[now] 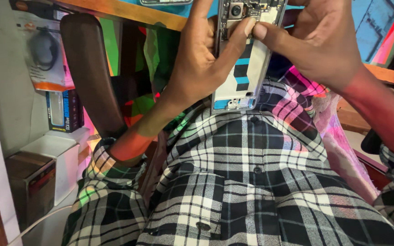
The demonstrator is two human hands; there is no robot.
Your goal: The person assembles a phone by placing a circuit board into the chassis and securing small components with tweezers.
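**Asha:** While the opened smartphone (245,59) was held up over the plaid shirt (251,182), how far along did the work look?

**Ravi:** Partway, I'd judge. Its back cover was already off, so the camera module (235,10) and the circuit board at the top lay bare, with a white panel marked in blue and black below. Whatever small part sat near the upper board was still being handled, and the phone was not closed up again.

**Asha:** How were the 2 hands placed?

**Ravi:** The left hand (201,59) came up from below, wrist bent back, its palm against the phone's left edge. Its fingers rose behind the frame and its thumb (240,34) reached across the front. So it was closed around the phone, gripping it upright and a little tilted.

**Asha:** And the other?

**Ravi:** The right hand (320,41) came in from the upper right, forearm sloping down toward the sleeve. Its thumb tip (260,31) met the left thumb tip on the upper board, the fingers curled narrowly above. Whether it pinched something tiny there, I couldn't tell.

**Asha:** Anything around them?

**Ravi:** A dark chair arm (90,68) stood to the left, with a wooden bench edge (128,11) above, and boxes (46,168) low on the left.
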